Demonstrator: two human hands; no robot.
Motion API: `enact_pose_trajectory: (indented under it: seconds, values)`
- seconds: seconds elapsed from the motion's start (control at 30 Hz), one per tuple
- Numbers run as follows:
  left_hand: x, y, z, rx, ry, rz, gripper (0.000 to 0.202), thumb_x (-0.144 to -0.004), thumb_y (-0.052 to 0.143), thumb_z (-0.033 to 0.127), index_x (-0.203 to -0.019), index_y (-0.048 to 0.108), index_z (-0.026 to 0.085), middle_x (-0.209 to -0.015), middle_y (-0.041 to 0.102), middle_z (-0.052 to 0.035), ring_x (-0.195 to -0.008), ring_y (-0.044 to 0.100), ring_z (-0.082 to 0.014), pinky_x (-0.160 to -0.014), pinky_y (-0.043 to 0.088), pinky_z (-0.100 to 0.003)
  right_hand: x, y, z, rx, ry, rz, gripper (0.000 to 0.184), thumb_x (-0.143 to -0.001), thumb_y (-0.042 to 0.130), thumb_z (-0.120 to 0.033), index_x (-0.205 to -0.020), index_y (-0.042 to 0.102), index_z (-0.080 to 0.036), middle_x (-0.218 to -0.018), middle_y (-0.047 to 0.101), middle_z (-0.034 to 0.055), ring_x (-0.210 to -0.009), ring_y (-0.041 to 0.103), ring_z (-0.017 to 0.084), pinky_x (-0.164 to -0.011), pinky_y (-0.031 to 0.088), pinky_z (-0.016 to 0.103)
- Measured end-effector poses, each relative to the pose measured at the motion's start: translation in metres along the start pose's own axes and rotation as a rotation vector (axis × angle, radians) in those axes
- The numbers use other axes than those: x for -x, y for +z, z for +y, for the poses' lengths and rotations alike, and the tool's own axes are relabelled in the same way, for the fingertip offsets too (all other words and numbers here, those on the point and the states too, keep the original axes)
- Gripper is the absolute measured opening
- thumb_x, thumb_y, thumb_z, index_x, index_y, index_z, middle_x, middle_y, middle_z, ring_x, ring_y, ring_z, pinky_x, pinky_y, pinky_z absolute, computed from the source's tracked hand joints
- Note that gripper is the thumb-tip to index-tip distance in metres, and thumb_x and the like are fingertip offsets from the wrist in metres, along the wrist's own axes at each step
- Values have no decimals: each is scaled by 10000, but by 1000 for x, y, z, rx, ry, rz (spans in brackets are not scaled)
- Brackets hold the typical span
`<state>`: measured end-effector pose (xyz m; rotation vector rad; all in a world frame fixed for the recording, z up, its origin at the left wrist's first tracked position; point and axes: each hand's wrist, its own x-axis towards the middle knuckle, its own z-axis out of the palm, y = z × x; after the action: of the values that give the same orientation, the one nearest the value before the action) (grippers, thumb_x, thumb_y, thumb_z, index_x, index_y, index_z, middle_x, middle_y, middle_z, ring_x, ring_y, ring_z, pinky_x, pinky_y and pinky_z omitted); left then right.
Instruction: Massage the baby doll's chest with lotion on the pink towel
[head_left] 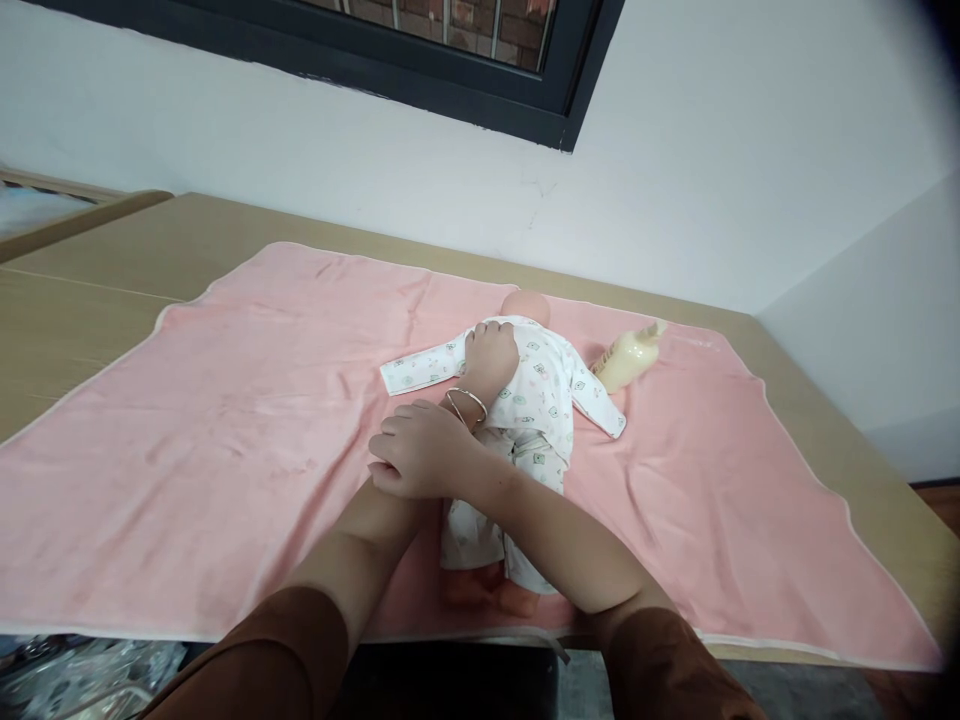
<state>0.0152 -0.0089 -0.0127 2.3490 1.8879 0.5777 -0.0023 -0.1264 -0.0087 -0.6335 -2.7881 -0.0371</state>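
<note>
A baby doll (540,400) in a white printed suit lies face down on a pink blanket (225,420), head towards the wall. My left hand (491,352), with bangles at the wrist, rests curled on the doll's upper back by its left shoulder, fingers closed against the garment. My right hand (416,452) crosses over and lies on my left forearm, fingers stretched flat and holding nothing. A cream feeding bottle (628,358) lies on the blanket just right of the doll's outstretched sleeve.
The blanket covers a wooden table (90,300) that stands against a white wall under a dark window frame (465,80). A wooden rail (67,215) shows at far left. Plastic-wrapped clutter (82,675) lies below the table's front edge.
</note>
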Motion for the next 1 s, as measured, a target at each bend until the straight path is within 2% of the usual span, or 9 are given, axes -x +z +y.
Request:
enact_pose_trajectory:
  seconds: [0.23,0.43,0.57,0.7,0.9,1.0]
  values:
    - [-1,0,-1,11,-8,-4,419,-1065,323,194,-1328,647,164,-1357,684,-148,-1283,576,-306,-1078,453,-424,0,2,0,20,-52,16,319,-1046,456,-317,-858,685,-199,-859,687,47,-809,531,211,-697,287,360]
    - [-1,0,-1,14,-5,0,423,-1072,314,203,-1320,653,150,-1351,685,-152,-1275,582,-312,-1075,452,-427,0,7,2,17,-56,25,349,-1058,433,-326,-840,679,-207,-768,651,22,-736,482,190,-657,236,353]
    - [0,-3,-1,16,-5,-16,408,-1070,331,200,-1330,641,153,-1358,679,-152,-1288,574,-304,-1081,444,-417,0,7,2,19,-98,70,336,-1064,451,-339,-858,679,-201,-807,662,33,-792,503,196,-684,245,355]
    - [1,-4,1,-10,-2,-22,404,-1060,331,176,-1322,637,148,-1350,680,-163,-1291,579,-304,-1083,447,-421,0,3,-1,2,-98,20,342,-1075,434,-327,-879,680,-193,-831,677,38,-807,513,197,-685,251,357]
    - [4,-12,6,-25,12,-67,389,-1042,365,157,-1332,622,125,-1362,668,-186,-1316,587,-309,-1093,445,-435,1,-17,-5,-4,-96,-35,379,-1077,431,-296,-799,670,-198,-798,683,20,-742,510,174,-632,222,352]
    - [9,-25,14,14,-4,-83,364,-1037,396,187,-1302,639,130,-1366,662,-191,-1323,580,-326,-1131,416,-479,8,-41,-3,14,-88,47,401,-1077,471,-347,-750,653,-205,-717,652,2,-677,494,162,-613,231,346]
